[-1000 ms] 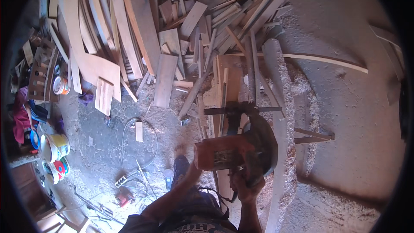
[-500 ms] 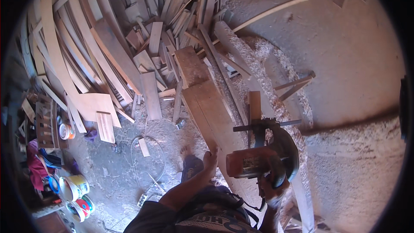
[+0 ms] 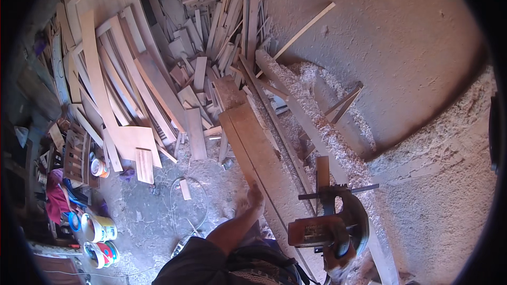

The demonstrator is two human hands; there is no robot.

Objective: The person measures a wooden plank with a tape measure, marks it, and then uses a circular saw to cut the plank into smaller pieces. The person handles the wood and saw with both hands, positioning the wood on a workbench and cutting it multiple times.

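Note:
A long, thick wooden board [image 3: 264, 163] runs away from my body, a thin dark line along its length. My left hand [image 3: 255, 197] grips its left edge, with some fingers hidden below. My right hand [image 3: 338, 259] is closed round the rear handle of a circular saw [image 3: 317, 231] with a reddish motor housing and a round dark guard. The saw is over the right side of the board near my body; its blade is hidden. A metal guide bar [image 3: 338, 192] crosses its front, and a short wood strip [image 3: 322, 171] sticks out ahead of it.
Scrap wood [image 3: 200, 68] is heaped beyond the board, with curved-looking long planks [image 3: 121, 84] leaning at left. Shavings [image 3: 338, 142] cover a beam on the right. Buckets [image 3: 99, 228] stand at lower left, and a thin cable [image 3: 174, 206] loops over the floor.
The saw and my right hand have moved back along the board toward my body, the wood strip moving with them. My left hand stays at the board's left edge. The view has shifted slightly.

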